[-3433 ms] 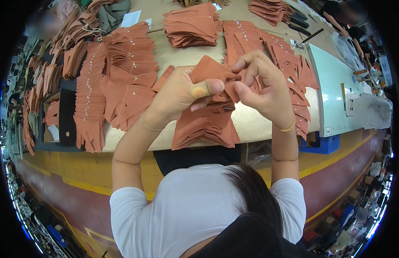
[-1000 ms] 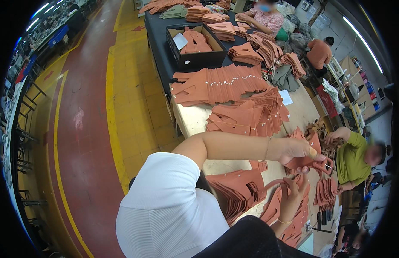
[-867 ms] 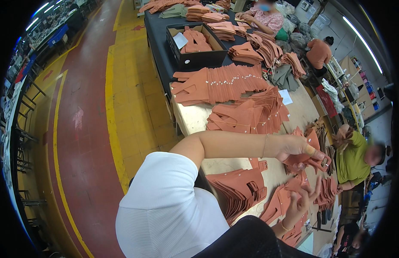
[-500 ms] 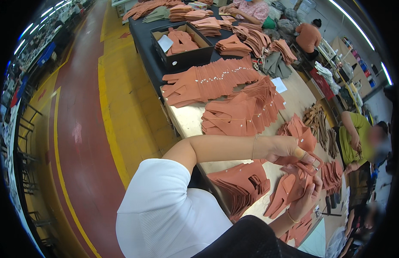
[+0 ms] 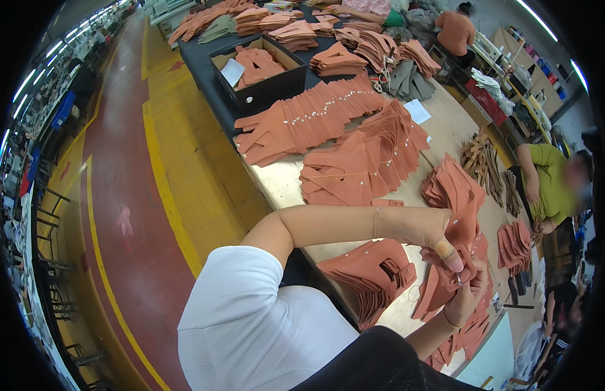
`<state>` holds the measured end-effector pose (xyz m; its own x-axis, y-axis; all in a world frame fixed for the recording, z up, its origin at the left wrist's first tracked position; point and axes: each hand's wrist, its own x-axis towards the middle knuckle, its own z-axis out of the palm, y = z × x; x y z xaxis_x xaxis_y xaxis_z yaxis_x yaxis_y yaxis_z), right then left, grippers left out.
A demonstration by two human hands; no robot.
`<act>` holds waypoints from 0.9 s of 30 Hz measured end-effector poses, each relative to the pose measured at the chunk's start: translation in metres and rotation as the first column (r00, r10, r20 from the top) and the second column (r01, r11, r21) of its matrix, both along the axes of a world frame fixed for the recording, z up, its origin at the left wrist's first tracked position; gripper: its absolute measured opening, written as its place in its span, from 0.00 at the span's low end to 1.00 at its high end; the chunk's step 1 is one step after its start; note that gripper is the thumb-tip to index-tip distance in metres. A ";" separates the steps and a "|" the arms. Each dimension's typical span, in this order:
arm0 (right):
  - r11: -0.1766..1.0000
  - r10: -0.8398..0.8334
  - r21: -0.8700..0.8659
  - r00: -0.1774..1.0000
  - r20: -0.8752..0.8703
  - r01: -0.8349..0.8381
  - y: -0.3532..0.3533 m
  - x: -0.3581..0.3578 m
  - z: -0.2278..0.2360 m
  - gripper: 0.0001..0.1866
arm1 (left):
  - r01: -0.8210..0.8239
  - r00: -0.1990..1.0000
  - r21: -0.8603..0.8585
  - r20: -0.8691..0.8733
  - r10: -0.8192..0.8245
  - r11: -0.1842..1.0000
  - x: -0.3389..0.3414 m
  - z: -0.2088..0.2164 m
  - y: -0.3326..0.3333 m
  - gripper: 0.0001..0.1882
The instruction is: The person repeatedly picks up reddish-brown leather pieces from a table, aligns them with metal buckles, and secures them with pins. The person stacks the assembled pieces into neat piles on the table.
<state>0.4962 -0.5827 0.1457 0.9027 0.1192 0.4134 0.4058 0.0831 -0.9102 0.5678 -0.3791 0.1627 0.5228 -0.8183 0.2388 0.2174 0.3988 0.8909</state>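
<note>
My left hand (image 5: 438, 240) reaches across from the left, its thumb pressed down on a terracotta-coloured cut piece (image 5: 470, 255) of leather-like material. From below, my right hand (image 5: 469, 294) pinches the same piece's lower edge, fingers curled. A small shiny bit shows between the two hands, too small to name. Under and around my hands lie more terracotta pieces (image 5: 435, 290), partly hidden by them. Left of my hands rests a fanned stack of pieces with cut-out slots (image 5: 374, 277). Beyond my left hand is another stack (image 5: 449, 186).
Long rows of overlapping terracotta pieces (image 5: 315, 120) cover the table (image 5: 276, 186). A black box (image 5: 270, 88) holds more pieces. Grey pieces (image 5: 410, 81) and brown straps (image 5: 486, 163) lie farther off. A person in a yellow-green top (image 5: 551, 182) works at the right.
Both hands have moved slightly down and closer together on the piece. My left thumb now points downward over it, and the view has shifted a little.
</note>
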 end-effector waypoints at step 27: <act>0.986 0.130 0.125 0.974 -0.186 -0.108 -0.010 0.002 0.012 0.10 | -0.144 0.958 0.127 -0.230 0.171 0.981 -0.005 -0.005 -0.011 0.17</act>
